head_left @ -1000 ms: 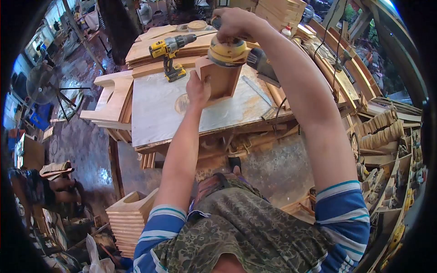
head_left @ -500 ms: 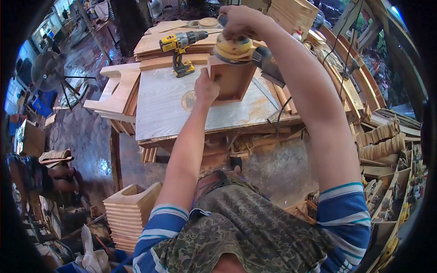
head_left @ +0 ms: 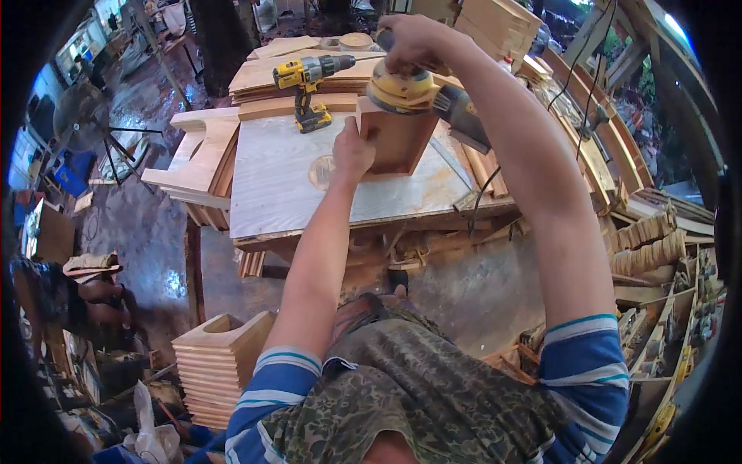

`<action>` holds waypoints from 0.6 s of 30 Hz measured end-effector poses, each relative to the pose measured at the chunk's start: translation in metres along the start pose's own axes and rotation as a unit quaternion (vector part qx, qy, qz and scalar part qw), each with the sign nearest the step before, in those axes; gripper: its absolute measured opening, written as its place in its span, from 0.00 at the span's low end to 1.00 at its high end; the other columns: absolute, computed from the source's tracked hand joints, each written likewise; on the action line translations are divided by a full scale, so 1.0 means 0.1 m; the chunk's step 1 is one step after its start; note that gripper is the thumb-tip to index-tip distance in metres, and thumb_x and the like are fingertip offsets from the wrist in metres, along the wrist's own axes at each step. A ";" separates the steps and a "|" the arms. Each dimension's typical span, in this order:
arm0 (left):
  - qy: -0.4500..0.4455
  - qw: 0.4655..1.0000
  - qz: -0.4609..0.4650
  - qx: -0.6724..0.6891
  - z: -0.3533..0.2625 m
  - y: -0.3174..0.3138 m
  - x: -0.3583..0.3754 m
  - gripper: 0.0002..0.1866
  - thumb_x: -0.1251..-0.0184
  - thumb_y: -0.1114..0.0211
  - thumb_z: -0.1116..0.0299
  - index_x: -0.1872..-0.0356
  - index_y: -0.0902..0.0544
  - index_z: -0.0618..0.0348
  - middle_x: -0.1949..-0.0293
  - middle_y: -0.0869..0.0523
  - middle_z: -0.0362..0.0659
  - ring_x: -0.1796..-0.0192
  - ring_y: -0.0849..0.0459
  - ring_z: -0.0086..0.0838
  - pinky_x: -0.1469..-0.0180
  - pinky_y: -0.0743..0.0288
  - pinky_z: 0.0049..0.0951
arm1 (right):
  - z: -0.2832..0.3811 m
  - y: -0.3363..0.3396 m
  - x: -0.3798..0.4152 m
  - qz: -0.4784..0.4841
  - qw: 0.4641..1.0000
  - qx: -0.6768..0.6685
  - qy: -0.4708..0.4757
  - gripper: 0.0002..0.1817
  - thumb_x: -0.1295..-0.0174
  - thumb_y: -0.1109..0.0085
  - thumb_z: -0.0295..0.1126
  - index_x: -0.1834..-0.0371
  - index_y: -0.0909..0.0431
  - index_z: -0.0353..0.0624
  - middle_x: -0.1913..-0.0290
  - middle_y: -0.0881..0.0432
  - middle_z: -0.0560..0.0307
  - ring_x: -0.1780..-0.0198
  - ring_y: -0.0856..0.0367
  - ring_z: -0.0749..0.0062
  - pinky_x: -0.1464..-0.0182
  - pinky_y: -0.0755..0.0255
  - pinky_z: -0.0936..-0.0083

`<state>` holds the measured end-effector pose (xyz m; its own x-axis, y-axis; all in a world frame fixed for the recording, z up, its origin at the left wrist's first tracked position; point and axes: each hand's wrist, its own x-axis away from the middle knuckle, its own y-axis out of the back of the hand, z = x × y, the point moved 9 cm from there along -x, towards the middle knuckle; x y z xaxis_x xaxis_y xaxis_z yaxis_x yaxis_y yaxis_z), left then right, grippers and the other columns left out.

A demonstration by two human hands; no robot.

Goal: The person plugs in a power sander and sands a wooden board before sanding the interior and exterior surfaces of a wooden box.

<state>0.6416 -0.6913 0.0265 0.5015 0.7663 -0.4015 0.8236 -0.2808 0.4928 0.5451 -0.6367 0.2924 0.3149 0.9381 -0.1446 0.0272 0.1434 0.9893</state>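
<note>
My right hand point(head_left: 417, 45) grips the top of a yellow and black orbital sander point(head_left: 400, 91). The sander's pad lies against the upper edge of a wooden box point(head_left: 394, 143), which stands on end on the worktable with its hollow side towards me. My left hand point(head_left: 354, 151) is closed around the box's left side, thumb up; its fingertips are partly hidden. A dark dust canister point(head_left: 461, 116) sticks out from the sander to the right. Left of the box, a yellow cordless drill point(head_left: 308, 89) stands upright on its battery.
The worktable point(head_left: 270, 185) has a pale top with sawdust and a metal ruler point(head_left: 450, 161) at right. Cut boards point(head_left: 202, 155) are piled at its left, and a stack of notched wooden pieces point(head_left: 220, 371) stands on the floor. A power cord point(head_left: 483, 197) hangs over the front edge.
The sander and my right hand have shifted slightly right and down along the box's top edge. My left hand keeps its hold on the box.
</note>
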 end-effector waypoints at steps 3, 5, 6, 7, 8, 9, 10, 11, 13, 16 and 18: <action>-0.037 0.999 0.004 -0.040 0.00 -0.06 0.00 0.22 0.34 0.28 0.58 0.49 0.26 0.60 0.61 0.13 0.62 0.55 0.14 0.63 0.54 0.21 0.56 | 0.00 -0.01 0.03 0.008 0.999 -0.002 0.031 0.43 0.60 0.23 0.41 0.34 0.24 0.44 0.54 0.10 0.40 0.51 0.10 0.51 0.47 0.17 0.60; -0.055 0.997 0.013 -0.057 -0.13 0.00 0.06 0.21 0.33 0.28 0.58 0.49 0.25 0.61 0.59 0.13 0.62 0.55 0.14 0.63 0.55 0.21 0.55 | 0.14 0.04 0.13 0.032 0.999 -0.028 0.014 0.43 0.60 0.23 0.40 0.34 0.24 0.44 0.51 0.11 0.39 0.50 0.11 0.49 0.45 0.17 0.59; -0.022 0.999 0.010 -0.025 -0.16 0.07 0.09 0.22 0.35 0.27 0.58 0.52 0.26 0.60 0.60 0.12 0.63 0.55 0.14 0.64 0.54 0.22 0.57 | 0.18 -0.01 0.17 0.055 0.997 -0.050 0.001 0.42 0.60 0.24 0.40 0.34 0.24 0.45 0.49 0.12 0.38 0.48 0.12 0.48 0.44 0.18 0.58; 0.008 1.000 0.004 0.009 -0.17 0.13 0.08 0.22 0.37 0.25 0.57 0.54 0.26 0.60 0.61 0.12 0.64 0.55 0.14 0.65 0.53 0.22 0.59 | 0.22 -0.01 0.12 0.036 0.999 -0.007 0.028 0.43 0.60 0.24 0.39 0.33 0.24 0.45 0.48 0.12 0.38 0.47 0.12 0.46 0.44 0.17 0.59; 0.004 1.000 0.004 0.010 -0.19 0.11 0.06 0.22 0.37 0.25 0.57 0.54 0.26 0.60 0.61 0.12 0.64 0.55 0.14 0.65 0.53 0.22 0.59 | 0.19 -0.01 0.10 0.033 0.999 -0.006 0.025 0.43 0.60 0.24 0.39 0.33 0.24 0.45 0.48 0.12 0.38 0.47 0.12 0.46 0.44 0.17 0.59; -0.008 1.000 -0.003 0.022 -0.19 0.10 0.06 0.22 0.37 0.25 0.58 0.54 0.26 0.60 0.61 0.12 0.63 0.55 0.14 0.64 0.53 0.22 0.59 | 0.16 -0.02 0.08 0.019 1.000 -0.005 0.021 0.44 0.60 0.25 0.39 0.32 0.25 0.45 0.48 0.12 0.38 0.47 0.12 0.47 0.44 0.17 0.59; -0.017 0.999 -0.012 0.033 -0.17 0.10 0.06 0.22 0.38 0.25 0.58 0.54 0.26 0.60 0.61 0.12 0.63 0.56 0.14 0.64 0.54 0.23 0.59 | 0.15 -0.04 0.04 0.007 1.000 -0.003 0.020 0.45 0.60 0.25 0.39 0.31 0.25 0.46 0.47 0.12 0.39 0.47 0.12 0.47 0.45 0.17 0.60; -0.015 0.999 -0.018 0.034 -0.13 0.09 0.03 0.22 0.38 0.25 0.58 0.54 0.26 0.60 0.61 0.12 0.63 0.56 0.14 0.64 0.54 0.23 0.59 | 0.12 -0.05 0.03 0.000 0.999 0.008 0.033 0.47 0.60 0.24 0.40 0.29 0.26 0.45 0.45 0.13 0.38 0.46 0.12 0.47 0.43 0.18 0.60; -0.058 0.998 -0.004 0.002 -0.19 0.09 0.05 0.23 0.34 0.28 0.56 0.49 0.25 0.61 0.64 0.12 0.60 0.55 0.15 0.64 0.54 0.22 0.58 | 0.14 0.04 0.13 0.021 1.000 -0.002 0.015 0.47 0.60 0.24 0.40 0.29 0.26 0.45 0.45 0.13 0.38 0.45 0.13 0.47 0.42 0.18 0.59; 0.005 1.000 0.008 0.011 -0.19 0.12 0.07 0.23 0.35 0.28 0.56 0.49 0.25 0.60 0.63 0.12 0.61 0.55 0.15 0.64 0.55 0.22 0.58 | 0.03 -0.04 0.11 0.062 0.998 -0.023 -0.012 0.48 0.61 0.25 0.40 0.28 0.27 0.43 0.45 0.13 0.37 0.43 0.14 0.45 0.40 0.20 0.57; -0.026 0.999 -0.005 -0.025 -0.19 0.07 0.02 0.23 0.35 0.27 0.57 0.49 0.25 0.59 0.63 0.12 0.61 0.55 0.15 0.64 0.55 0.22 0.58 | 0.11 0.03 0.13 -0.010 0.999 -0.012 0.032 0.47 0.60 0.25 0.40 0.29 0.26 0.43 0.47 0.13 0.37 0.45 0.13 0.46 0.41 0.19 0.57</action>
<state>0.6435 -0.6807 0.0435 0.5081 0.7374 -0.4451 0.8149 -0.2442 0.5257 0.5594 -0.6274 0.2939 0.2531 0.9530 -0.1666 0.0092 0.1698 0.9854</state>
